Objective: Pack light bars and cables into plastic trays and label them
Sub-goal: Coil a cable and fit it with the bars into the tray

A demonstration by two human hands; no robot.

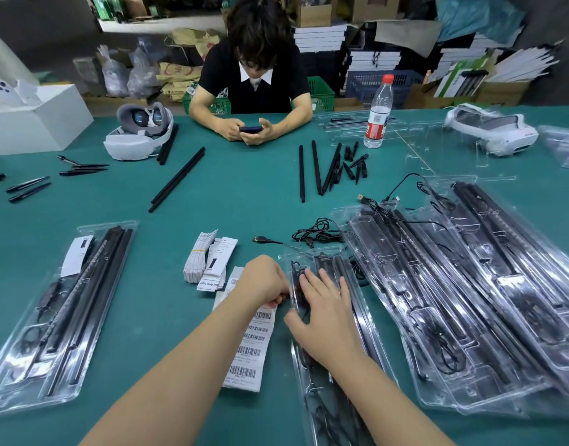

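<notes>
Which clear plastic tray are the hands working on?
The clear plastic tray directly under the right hand, beside the barcode label sheet; the others lie untouched.

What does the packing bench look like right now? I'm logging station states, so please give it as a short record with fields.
surface: green table
left hand: at the left edge of the tray in front, fingers curled
right hand: flat on the tray in front
labels: barcode sheet under the left forearm; leaflet bundle beyond it
finished tray: far left, closed
tray stack: at right
loose parts: black bars, USB cable
other: water bottle
</notes>
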